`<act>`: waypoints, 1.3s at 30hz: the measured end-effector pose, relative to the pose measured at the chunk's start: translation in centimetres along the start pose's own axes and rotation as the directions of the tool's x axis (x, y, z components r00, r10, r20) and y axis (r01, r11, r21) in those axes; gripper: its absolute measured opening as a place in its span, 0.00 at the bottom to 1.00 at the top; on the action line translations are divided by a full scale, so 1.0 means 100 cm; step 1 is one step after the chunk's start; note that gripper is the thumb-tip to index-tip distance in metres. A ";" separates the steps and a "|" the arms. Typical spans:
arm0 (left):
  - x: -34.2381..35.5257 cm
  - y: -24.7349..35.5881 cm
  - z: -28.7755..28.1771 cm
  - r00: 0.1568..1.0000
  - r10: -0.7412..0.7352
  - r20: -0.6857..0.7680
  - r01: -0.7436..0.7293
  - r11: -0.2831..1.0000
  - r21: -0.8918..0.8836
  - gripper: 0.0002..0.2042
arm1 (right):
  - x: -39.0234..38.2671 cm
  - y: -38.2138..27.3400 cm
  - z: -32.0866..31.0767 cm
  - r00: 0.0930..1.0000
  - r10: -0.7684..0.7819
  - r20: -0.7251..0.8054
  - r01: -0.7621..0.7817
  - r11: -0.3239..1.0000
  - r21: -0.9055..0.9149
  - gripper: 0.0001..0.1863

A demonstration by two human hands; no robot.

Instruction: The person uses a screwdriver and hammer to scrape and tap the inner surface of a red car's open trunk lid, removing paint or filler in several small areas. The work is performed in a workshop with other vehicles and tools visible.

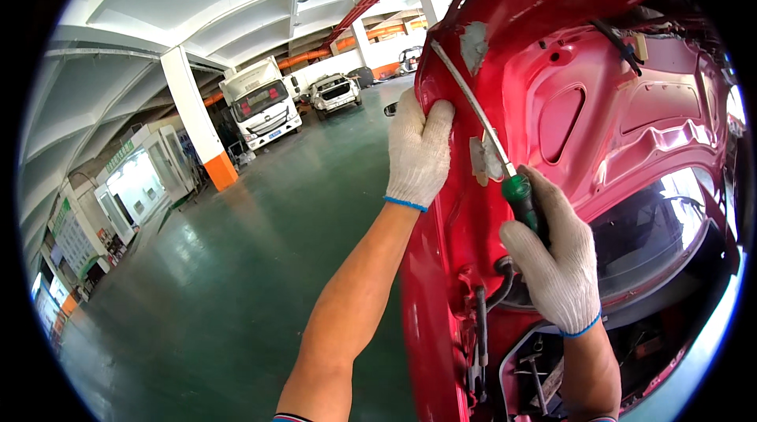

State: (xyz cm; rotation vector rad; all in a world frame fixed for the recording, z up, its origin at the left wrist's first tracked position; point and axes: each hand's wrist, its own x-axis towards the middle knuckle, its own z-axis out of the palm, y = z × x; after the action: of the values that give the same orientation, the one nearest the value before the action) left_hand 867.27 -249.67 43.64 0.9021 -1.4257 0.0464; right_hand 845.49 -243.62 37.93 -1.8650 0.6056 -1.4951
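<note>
A raised red car lid [516,98] fills the right side, its inner face toward me. My left hand [420,146], in a white knit glove with a blue cuff, is closed around the lid's left edge. In my gloved right hand [558,260] is a long screwdriver [518,192] with a green and dark handle. Its metal shaft slants up and left across the lid, and the tip lies at the edge above my left hand. Two grey bare patches mark the red paint, one near the tip [474,47] and another beside the shaft [484,160].
Below the lid are a glass window [654,221], a dark hinge arm [482,327] and an open compartment holding a hammer-like tool [538,382]. Green floor [236,288] stretches left to a white-and-orange pillar [197,114], a white truck [262,102] and a white car [334,93].
</note>
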 end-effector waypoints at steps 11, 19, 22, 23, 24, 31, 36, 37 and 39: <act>0.008 -0.023 -0.005 0.991 0.132 -0.004 -0.132 0.991 0.036 0.11 | -0.027 -0.012 0.012 0.993 0.084 -0.087 -0.087 0.996 -0.036 0.33; 0.007 -0.027 -0.002 0.989 0.147 0.000 -0.147 0.989 -0.021 0.11 | -0.044 -0.021 0.029 0.985 0.057 -0.163 -0.085 0.981 -0.174 0.34; 0.007 -0.027 -0.002 0.994 0.110 -0.006 -0.110 0.993 -0.036 0.11 | -0.047 -0.019 0.041 0.983 0.024 -0.180 -0.050 0.989 -0.138 0.34; 0.006 -0.024 -0.002 0.998 0.063 0.002 -0.062 0.997 -0.043 0.11 | -0.047 -0.019 0.043 0.982 0.028 -0.188 -0.055 0.988 -0.141 0.34; 0.005 -0.023 -0.002 1.000 0.015 0.010 -0.015 0.999 -0.047 0.11 | -0.047 -0.017 0.045 0.980 0.031 -0.195 -0.060 0.988 -0.143 0.34; 0.006 -0.017 -0.007 0.989 0.144 0.015 -0.144 0.990 0.005 0.13 | -0.045 -0.013 0.049 0.980 0.034 -0.198 -0.053 0.994 -0.092 0.34; 0.019 -0.014 -0.010 0.985 0.169 0.047 -0.161 0.977 -0.137 0.21 | -0.037 -0.005 0.047 0.986 0.026 -0.165 -0.027 1.000 -0.005 0.34; 0.024 -0.011 -0.017 0.982 0.153 0.112 -0.142 0.985 -0.098 0.25 | -0.036 -0.002 0.047 0.987 0.025 -0.157 -0.024 1.000 0.010 0.33; 0.028 -0.015 -0.021 0.982 0.141 0.126 -0.129 0.987 -0.098 0.26 | -0.034 0.002 0.049 0.989 0.023 -0.143 -0.018 0.999 0.036 0.33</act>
State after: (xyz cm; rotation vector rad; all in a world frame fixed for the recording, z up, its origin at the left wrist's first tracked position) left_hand 870.29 -250.84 45.52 0.7452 -1.5993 0.0241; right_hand 849.46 -240.33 34.90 -1.7298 0.6597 -1.6262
